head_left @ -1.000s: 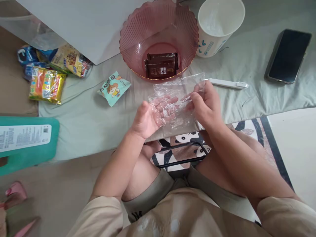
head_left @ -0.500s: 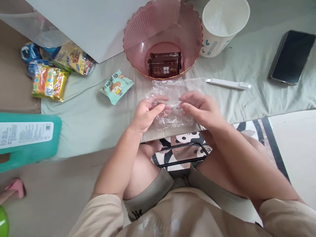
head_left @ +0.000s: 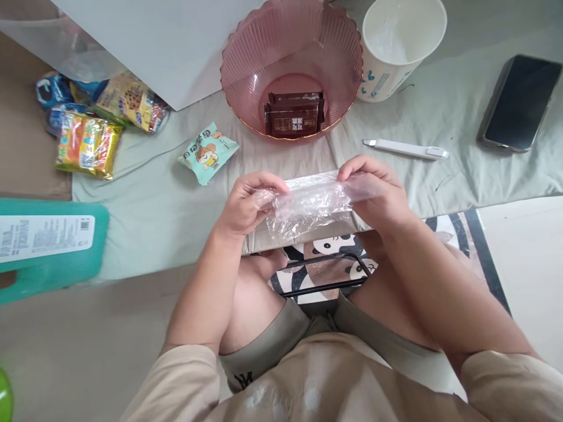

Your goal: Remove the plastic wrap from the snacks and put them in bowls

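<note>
A crinkled clear plastic bag (head_left: pixel 312 202) is stretched between my two hands above the front edge of the cloth. My left hand (head_left: pixel 250 200) pinches its left end, thumb and fingers closed on the film. At the other end my right hand (head_left: pixel 373 190) grips the film, its fingers curled around it. Just beyond the bag stands a pink ribbed bowl (head_left: pixel 246 76) with a gold rim, holding dark brown snack packets (head_left: pixel 294 114). To the left of the bowl lies a mint-green snack packet (head_left: pixel 208 153). A white utility knife (head_left: pixel 407 149) lies behind my right hand.
A white paper cup (head_left: pixel 387 76) stands right of the bowl, with a black phone (head_left: pixel 521 102) at the far right. Several colourful snack packets (head_left: pixel 90 146) lie at the left, beside a white box (head_left: pixel 162 53). A teal container (head_left: pixel 94 240) sits at the left edge.
Both hands have closed on the plastic bag and drawn slightly apart. The bag has folded into a narrower strip nearer to me, away from the bowl. A pink shoe at lower left is gone from view.
</note>
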The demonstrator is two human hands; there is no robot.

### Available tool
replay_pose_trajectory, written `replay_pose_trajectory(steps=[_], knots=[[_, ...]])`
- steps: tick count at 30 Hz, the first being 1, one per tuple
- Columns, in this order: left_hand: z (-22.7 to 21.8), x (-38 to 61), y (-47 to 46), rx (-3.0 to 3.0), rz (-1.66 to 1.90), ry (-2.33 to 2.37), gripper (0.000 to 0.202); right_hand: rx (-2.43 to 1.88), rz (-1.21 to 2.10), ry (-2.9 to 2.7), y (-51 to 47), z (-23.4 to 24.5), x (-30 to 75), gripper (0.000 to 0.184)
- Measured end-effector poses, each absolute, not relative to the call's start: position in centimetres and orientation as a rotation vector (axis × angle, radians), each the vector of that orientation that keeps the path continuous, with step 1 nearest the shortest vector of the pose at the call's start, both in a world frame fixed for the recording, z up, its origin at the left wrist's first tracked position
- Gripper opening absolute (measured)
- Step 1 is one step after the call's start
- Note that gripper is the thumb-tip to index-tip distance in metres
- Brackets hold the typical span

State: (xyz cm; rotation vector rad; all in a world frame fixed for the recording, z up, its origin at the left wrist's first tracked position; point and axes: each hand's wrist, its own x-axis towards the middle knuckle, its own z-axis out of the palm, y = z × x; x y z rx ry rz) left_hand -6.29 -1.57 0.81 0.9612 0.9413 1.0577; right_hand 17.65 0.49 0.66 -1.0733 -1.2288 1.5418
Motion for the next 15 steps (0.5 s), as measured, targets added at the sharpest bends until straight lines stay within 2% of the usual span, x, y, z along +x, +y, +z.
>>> replay_pose_trajectory(steps=[5, 6, 9, 13, 15], knots=[[0.45, -6.83, -1.58, 1.167, 1.0, 0.969, 0.039, -1.077, 1.577, -1.29, 0.77, 0.84, 18.26, 0.041], [0.34, -6.76, -1.59, 1.224, 0.994, 1.044, 0.037, -1.1, 1.548, -1.324, 0.76, 0.81, 18.22, 0.042], [0.16, -6.38, -1.59, 1.3, 0.984, 1.27, 0.011, -1.142, 1.465, -1.416, 0.62, 0.69, 17.76, 0.032], [0.27, -6.25, -1.41, 1.154, 1.06, 1.271, 0.018, -1.145, 1.602, -1.435, 0.63, 0.36, 17.61, 0.062], [0.4, -6.43, -1.3, 1.098, 1.076, 1.221, 0.019, -1.16, 1.583, -1.477, 0.89, 0.3, 18.19, 0.065]])
